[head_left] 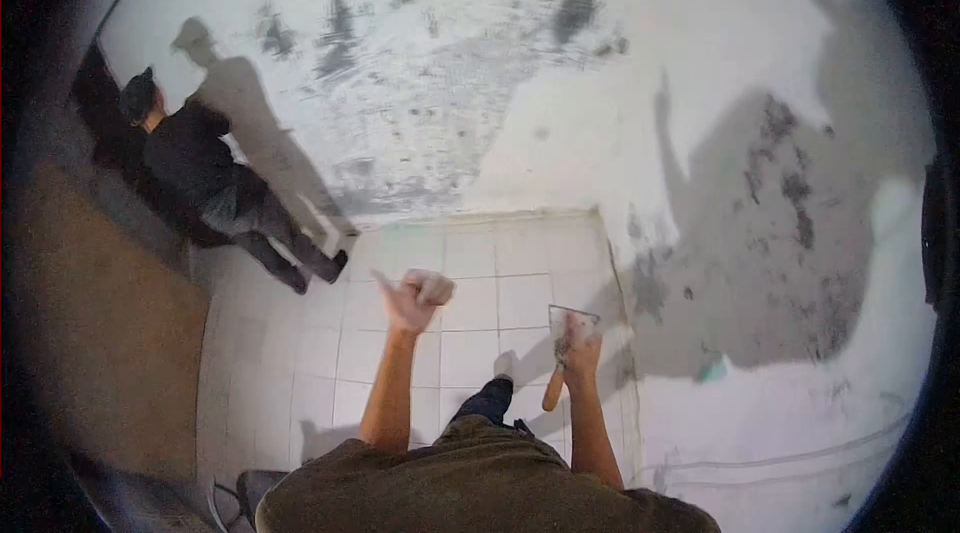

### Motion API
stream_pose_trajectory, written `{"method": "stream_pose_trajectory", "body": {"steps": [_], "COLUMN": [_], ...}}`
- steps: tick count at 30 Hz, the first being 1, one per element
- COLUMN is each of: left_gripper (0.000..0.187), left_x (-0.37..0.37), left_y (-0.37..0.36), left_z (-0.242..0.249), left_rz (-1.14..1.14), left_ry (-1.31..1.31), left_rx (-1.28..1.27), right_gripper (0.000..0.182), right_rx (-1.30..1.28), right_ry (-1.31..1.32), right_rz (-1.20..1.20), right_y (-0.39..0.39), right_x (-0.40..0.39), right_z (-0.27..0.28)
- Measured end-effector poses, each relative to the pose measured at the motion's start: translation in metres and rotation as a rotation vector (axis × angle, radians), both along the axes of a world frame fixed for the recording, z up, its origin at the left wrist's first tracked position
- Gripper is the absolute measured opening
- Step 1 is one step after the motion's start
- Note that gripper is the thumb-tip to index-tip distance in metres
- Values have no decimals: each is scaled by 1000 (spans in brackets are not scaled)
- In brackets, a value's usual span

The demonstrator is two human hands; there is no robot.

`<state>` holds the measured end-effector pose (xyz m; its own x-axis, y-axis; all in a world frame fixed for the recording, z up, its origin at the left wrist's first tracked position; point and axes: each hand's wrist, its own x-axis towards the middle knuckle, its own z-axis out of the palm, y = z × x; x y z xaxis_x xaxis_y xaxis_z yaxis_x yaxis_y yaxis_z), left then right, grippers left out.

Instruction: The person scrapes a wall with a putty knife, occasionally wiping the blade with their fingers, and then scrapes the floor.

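My left hand (418, 301) is raised in front of me over the tiled floor, its fingers curled in and its thumb sticking out; I see nothing in it. In my right hand (584, 351) is a putty knife (555, 381) with a wooden handle and a wide flaring blade. Its blade points away from me and the handle hangs down toward my body. The fingers hold it around the blade's narrow end, partly hidden behind it. Both hands are apart from the walls.
Ahead stands a white wall (520, 63) with dark patches; the right wall (690, 323) has a big grey area partly in shadow. White tiles (470, 303) cover the floor. Another person (190, 158) in dark clothes stands at the left. A chair (240, 493) is at the lower left.
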<state>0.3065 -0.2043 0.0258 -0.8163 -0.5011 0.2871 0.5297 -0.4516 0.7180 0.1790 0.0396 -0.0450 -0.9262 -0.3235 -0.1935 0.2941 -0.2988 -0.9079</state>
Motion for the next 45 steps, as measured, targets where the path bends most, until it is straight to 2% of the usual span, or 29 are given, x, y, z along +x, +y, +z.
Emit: {"method": "stream_pose_trajectory", "body": {"steps": [1,2,3,4,5,6,7,8,9,10,11,12,14,15,16,18,19,20,22,23,26,28,30,33,36,38,41,42,45], "left_gripper": [79,78,78,76,74,74,67,61,39,39,33,28,25,32,32,44,49,49,45,41,39,40,39,40,33,33,35,35,36], "left_x": [7,3,1,-6,-12,-17,-26,-30,-32,-37,-42,-46,-51,-53,-57,-69,-72,-81,-95,-98,-116,-128,-138,-159,-176,-185,-195,-203,-221], "left_y": [-8,1,2,11,14,23,39,50,60,70,84,94,102,107,108,105,106,99,81,82,52,38,21,-11,-22,-29,-20,-30,-40], "left_z": [10,18,15,11,7,3,-3,-9,-21,-32,-37,-40,-46,-48,-52,-60,-50,-56,-76,-46,-28,-14,-10,-29,-24,-37,-32,-21,-27], "left_rz": [-42,-71,-109,-131,-155,-186,-156,-125,-160,-187,-190,-189,-353,-309,-325,-268,-212,-214,-260,-280,-270,-246,-158,-115,-89,-161,-39,-73,-254], "left_ry": [51,94,89,30,-22,-14,-191,-368,-462,-451,-472,-490,-526,-535,-528,-604,-579,-573,-599,-551,-526,-497,-490,-541,-460,-479,-501,-515,-363], "left_rx": [-27,-54,-45,-154,-262,-260,-341,-423,-351,-356,-446,-537,-486,-570,-572,-658,-703,-709,-515,-371,-348,-296,-294,-250,-141,-196,-151,-147,-367], "right_gripper": [23,28,28,28,28,27,27,27,27,27,28,28,28,28,28,26,26,26,27,30,30,31,31,29,28,27,28,28,28], "right_rx": [98,163,244,322,333,176,8,11,116,216,188,193,193,289,292,129,165,161,8,50,156,72,194,165,159,156,119,97,109], "right_ry": [48,100,305,514,511,302,102,106,81,51,348,349,-8,103,102,12,475,480,-118,-124,-14,67,152,278,255,221,253,231,244], "right_rz": [-5,-61,-87,-107,-140,-62,14,-20,-63,-106,50,28,-69,-25,-42,54,-113,-119,231,344,444,416,429,425,448,355,243,213,87], "right_y": [-2,5,5,10,13,11,12,10,6,6,10,9,4,7,8,6,-4,-7,-8,-12,-40,-65,-86,-114,-131,-137,-141,-150,-153], "right_x": [4,5,4,-6,-3,7,10,11,10,6,-9,-3,7,5,6,12,-1,-4,-5,-12,-26,-35,-49,-60,-72,-68,-66,-72,-81], "right_z": [-18,-11,-42,-73,-53,-8,16,13,1,-18,-68,-53,-26,-27,-20,19,-84,-63,16,22,19,23,24,32,28,33,36,47,50]}}
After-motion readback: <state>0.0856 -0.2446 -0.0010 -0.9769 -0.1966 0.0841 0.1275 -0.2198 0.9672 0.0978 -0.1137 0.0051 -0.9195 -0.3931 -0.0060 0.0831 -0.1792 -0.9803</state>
